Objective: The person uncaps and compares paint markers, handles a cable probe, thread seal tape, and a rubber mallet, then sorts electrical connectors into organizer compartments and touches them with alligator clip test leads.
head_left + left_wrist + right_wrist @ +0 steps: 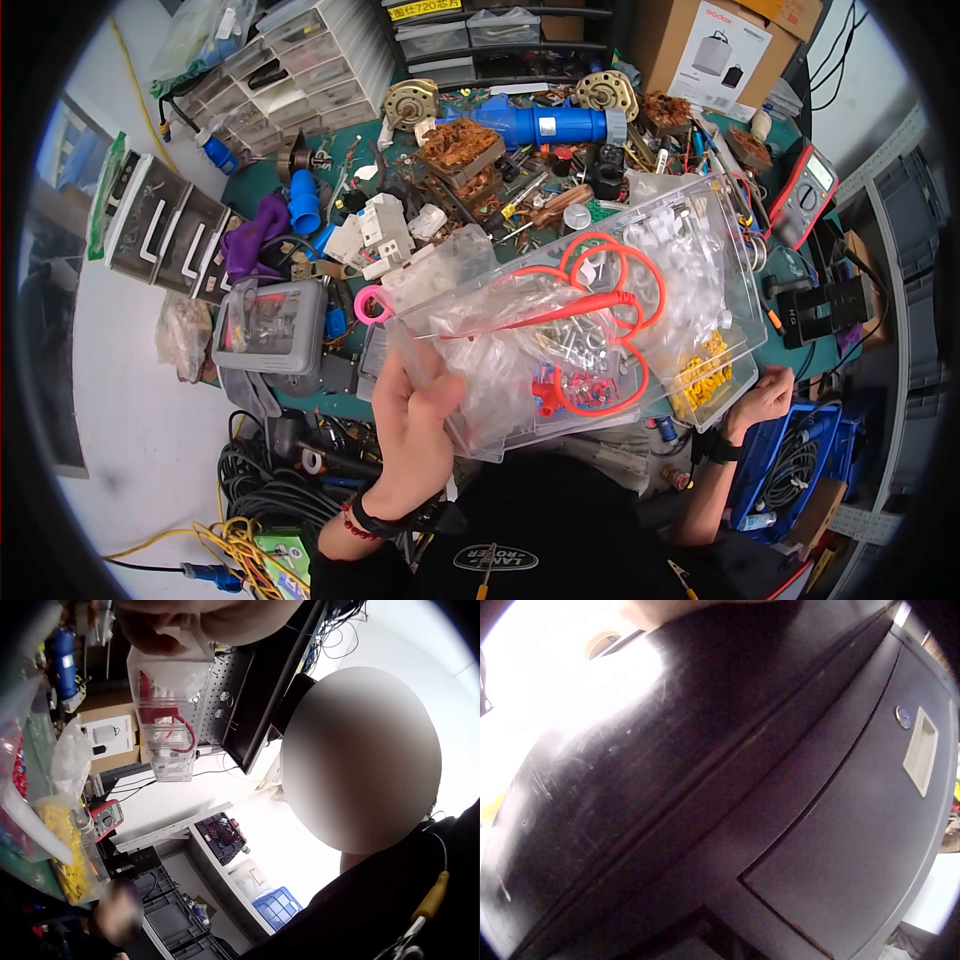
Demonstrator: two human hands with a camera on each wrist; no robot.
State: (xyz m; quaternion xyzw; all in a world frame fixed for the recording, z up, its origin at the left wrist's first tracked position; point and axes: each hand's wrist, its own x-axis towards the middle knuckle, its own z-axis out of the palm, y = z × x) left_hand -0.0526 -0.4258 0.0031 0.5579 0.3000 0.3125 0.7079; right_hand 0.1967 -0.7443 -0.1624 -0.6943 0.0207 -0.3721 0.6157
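My left hand [415, 425] grips the left end of a clear plastic box [480, 440], thumb on the near side. Red cable [648, 380] loops across it, and a pink ring [373, 304] is beside the fingers. Through the clear plastic, bags and small red and blue parts [590, 388] show. In the left wrist view the hand [217, 619] is at the top, with the clear box [171, 761] below it. Right of a compartment of yellow connectors [705, 375], my right hand [762, 402] has curled fingers with nothing visible in them.
Behind the box, the green bench holds loose parts, a blue cylinder [545, 125] and white modules [375, 235]. A grey case [268, 330] is on the left, a red multimeter [803, 195] on the right. A blue crate [745, 510] with cable stands lower right.
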